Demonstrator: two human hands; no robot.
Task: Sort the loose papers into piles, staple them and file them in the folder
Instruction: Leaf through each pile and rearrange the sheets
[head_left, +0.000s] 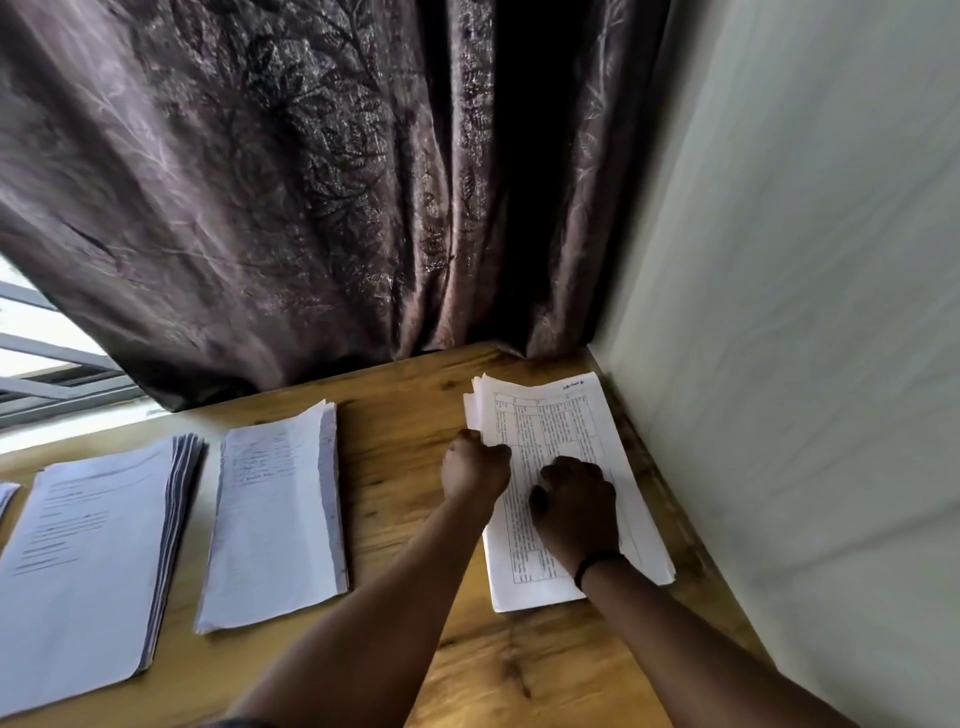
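Right now, your work: the printed pile (561, 467) by the wall (805, 312), both of your hands on it.
Where it lies: on the tabletop (405, 415), far right, its right edge just beside the wall, well apart from the other two piles.
Long axis: it runs away from you toward the curtain (260, 182), leaning a little left at the far end.
Left hand (475, 467): at the pile's left edge, about midway along it; your grip looks clenched on that edge, fingers curled, though you cannot see how many sheets it has.
Right hand (576, 512): on top of the sheets toward the near half, fingers curled under, knuckles pressing the paper down; a dark band sits at the wrist.
Nearer hand: both touch it; the left holds the free edge, since the wall blocks the right side.
Other piles: the handwritten pile (275, 514) lies in the middle, the thick pile (88, 561) to its left, both parallel to yours.
Next move, likely: lift or square from the left edge, drawing toward you, away from the wall.
Not seen: stapler and folder.
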